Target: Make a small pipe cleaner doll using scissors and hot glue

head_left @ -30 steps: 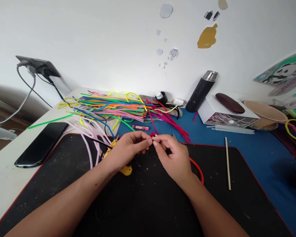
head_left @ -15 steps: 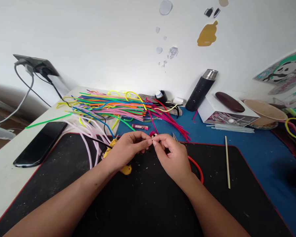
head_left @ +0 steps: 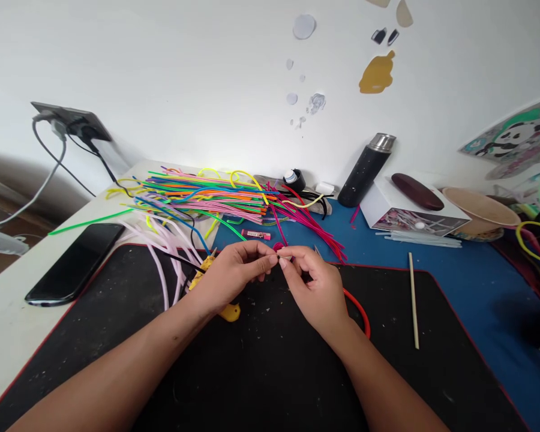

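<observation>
Near the far edge of the black mat (head_left: 270,372), my left hand (head_left: 245,267) and my right hand (head_left: 312,279) meet, thumbs and forefingers pinched together. Whatever lies between the fingertips is too small to make out. A magenta curl (head_left: 278,246) shows just beyond them, partly hidden. Under my left wrist lies a yellow object (head_left: 231,312), mostly covered, beside pale lilac pipe cleaners (head_left: 162,264). A curved red handle (head_left: 360,309) comes out from behind my right hand, and a pointed metal tip shows past its knuckles.
A pile of coloured pipe cleaners (head_left: 207,195) lies at the back, with magenta ones (head_left: 315,225) fanning right. A phone (head_left: 76,264) is at left. Toward the right are a black flask (head_left: 366,171), a white box (head_left: 382,207), a bowl (head_left: 477,210) and a thin stick (head_left: 413,300).
Both hands stay pinched together in nearly the same place, with the fingertips shifted only slightly. The surroundings sit a little lower in view as the camera has tipped up.
</observation>
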